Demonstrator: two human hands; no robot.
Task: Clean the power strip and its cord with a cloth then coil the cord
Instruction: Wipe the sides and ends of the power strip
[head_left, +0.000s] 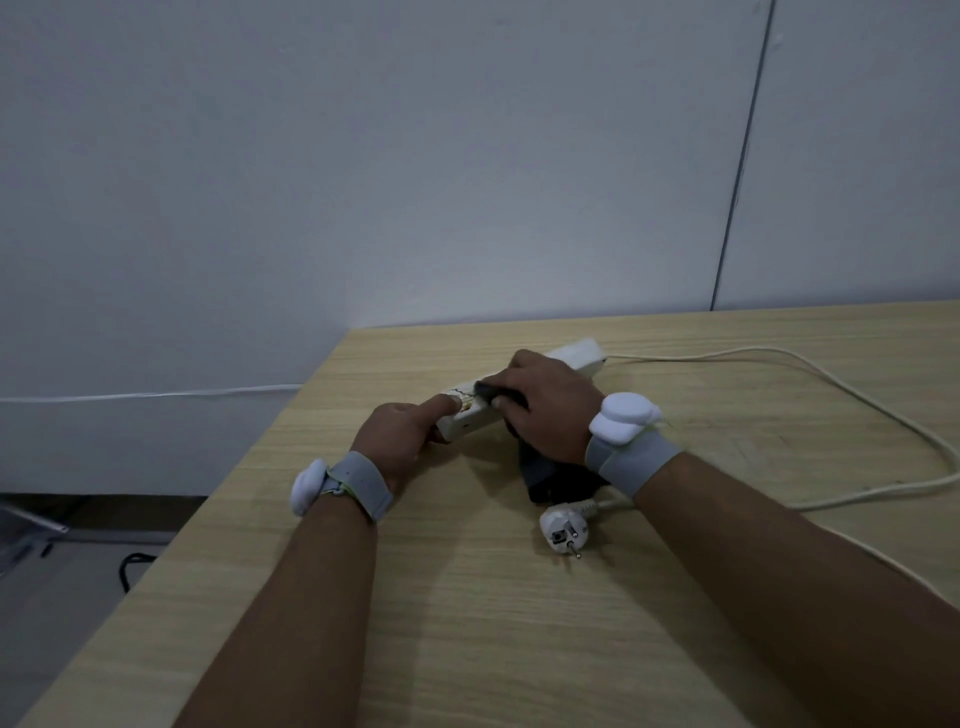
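Across the middle of the frame, a white plastic power strip (524, 389) is laid diagonally on a pale wood-grain table (467, 623), a long rectangular bar whose near end looks cracked and yellowed. Its far end is joined by a thin cream cord (857, 389), which is looped loosely round the right side of the tabletop and ends at a round white two-pin plug (563, 530) lying below centre. A dark, soft cloth (556, 475) is bunched under the right hand (550, 410), whose fingers are curled closed over it and pressed onto the top of the strip; the rest of the cloth is trailed toward the plug. The left hand (402, 436) is mostly closed, with its index finger extended flat on the strip's near end (the thumb is hidden, so a full grip cannot be confirmed). Grey fabric wristbands with white padded lumps are worn on both wrists.
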